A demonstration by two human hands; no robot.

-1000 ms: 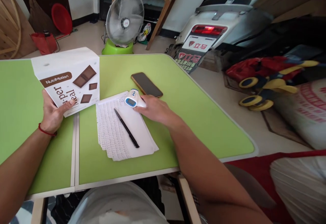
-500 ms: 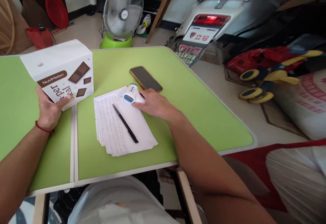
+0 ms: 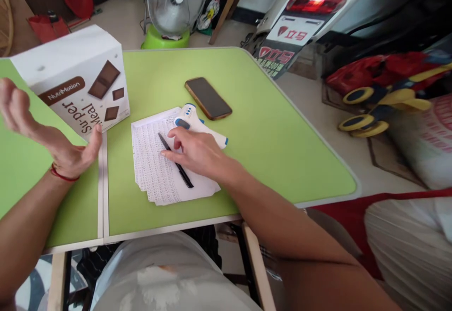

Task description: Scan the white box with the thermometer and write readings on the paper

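Note:
A white NutriMotion box (image 3: 81, 85) stands at the left of the green table. My left hand (image 3: 56, 134) is open in front of it, palm up and fingers spread. My right hand (image 3: 196, 151) hovers over the pen and papers, fingers apart and holding nothing. Under its fingers a black pen (image 3: 183, 175) lies slanted across a stack of written paper sheets (image 3: 155, 169). Just beyond that hand lies a white-and-blue infrared thermometer (image 3: 213, 135), its head on the papers. Behind it rests a dark phone (image 3: 209, 98) in a brownish case.
The green folding table (image 3: 282, 160) has a pale metal edge and a seam at the left. Past it stand a fan (image 3: 178, 0) on a green stool (image 3: 164, 40) and a scooter (image 3: 300, 23). A yellow-and-blue wheeled thing (image 3: 381, 108) is at the right.
My right hand has let go of the thermometer and moved toward the pen. My left hand has released the box and opened. The view has shifted slightly.

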